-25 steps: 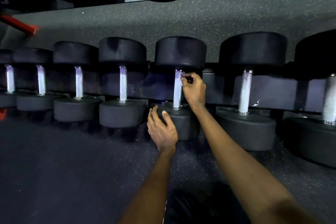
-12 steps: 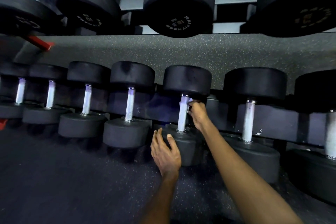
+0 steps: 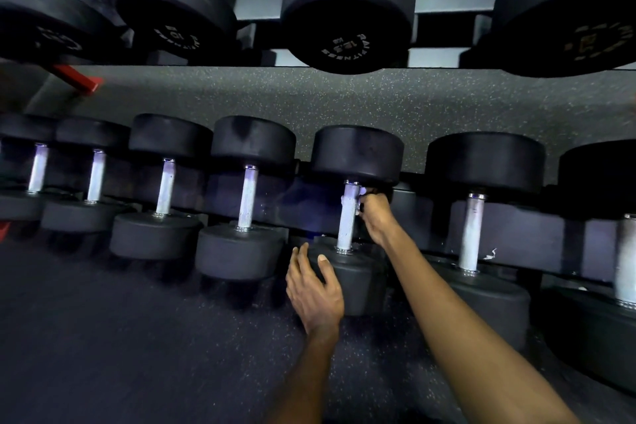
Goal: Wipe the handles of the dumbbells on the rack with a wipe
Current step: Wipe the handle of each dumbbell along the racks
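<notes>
A row of black dumbbells with silver handles lies on the low rack [image 3: 516, 220]. My right hand [image 3: 373, 213] reaches in beside the upper end of the middle dumbbell's handle [image 3: 347, 217] and pinches a small white wipe [image 3: 358, 194] against it; only scraps of the wipe show. My left hand [image 3: 315, 289] rests with straight fingers against the near head [image 3: 354, 282] of that same dumbbell, thumb on top.
More dumbbells [image 3: 247, 196] sit to the left and right [image 3: 471, 234] on the low rack. An upper tier of bigger dumbbells [image 3: 347, 7] hangs overhead. Speckled dark rubber floor [image 3: 137, 337] lies in front. A red bracket [image 3: 77, 77] sticks out at the left.
The view has tilted upward, bringing the upper tier into sight. My right hand has shifted round to the right side of the handle's top. My left hand stays on the near head.
</notes>
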Demonstrator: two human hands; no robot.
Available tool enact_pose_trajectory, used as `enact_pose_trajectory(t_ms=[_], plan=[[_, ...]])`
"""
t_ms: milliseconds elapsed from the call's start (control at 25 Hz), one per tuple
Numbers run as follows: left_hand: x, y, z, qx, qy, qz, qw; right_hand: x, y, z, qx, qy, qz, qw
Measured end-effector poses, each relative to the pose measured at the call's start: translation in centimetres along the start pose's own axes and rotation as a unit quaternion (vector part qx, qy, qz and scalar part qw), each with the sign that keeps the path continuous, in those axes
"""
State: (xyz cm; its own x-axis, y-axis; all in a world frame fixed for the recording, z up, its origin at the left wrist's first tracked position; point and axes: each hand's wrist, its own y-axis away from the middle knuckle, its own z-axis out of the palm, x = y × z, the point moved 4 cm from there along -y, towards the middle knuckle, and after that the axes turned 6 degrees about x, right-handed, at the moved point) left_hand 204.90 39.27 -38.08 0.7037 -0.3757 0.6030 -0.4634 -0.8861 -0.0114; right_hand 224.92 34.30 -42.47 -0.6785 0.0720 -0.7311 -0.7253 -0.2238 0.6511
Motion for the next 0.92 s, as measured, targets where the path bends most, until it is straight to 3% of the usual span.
enact_pose_trajectory(t_ms=[360,560,800,920], plan=[[0.1,0.0,-0.1,-0.002,0.004,0.001,1.000,1.4,1.1,-0.1,-0.056,0.038,0.031,0.997],[0.2,0.2,-0.2,-0.003,0.001,-0.004,1.000,2.5,2.4,-0.9,-0.090,0.122,0.059,0.987],[-0.1,-0.1,0.0,-0.009,-0.002,-0.007,1.000,3.2,3.3,-1.6,-0.094,0.176,0.078,0.977],[-0.1,0.0,0.0,-0.011,-0.003,-0.004,1.000,3.0,3.4,-1.9,-0.043,0.225,0.043,0.972]])
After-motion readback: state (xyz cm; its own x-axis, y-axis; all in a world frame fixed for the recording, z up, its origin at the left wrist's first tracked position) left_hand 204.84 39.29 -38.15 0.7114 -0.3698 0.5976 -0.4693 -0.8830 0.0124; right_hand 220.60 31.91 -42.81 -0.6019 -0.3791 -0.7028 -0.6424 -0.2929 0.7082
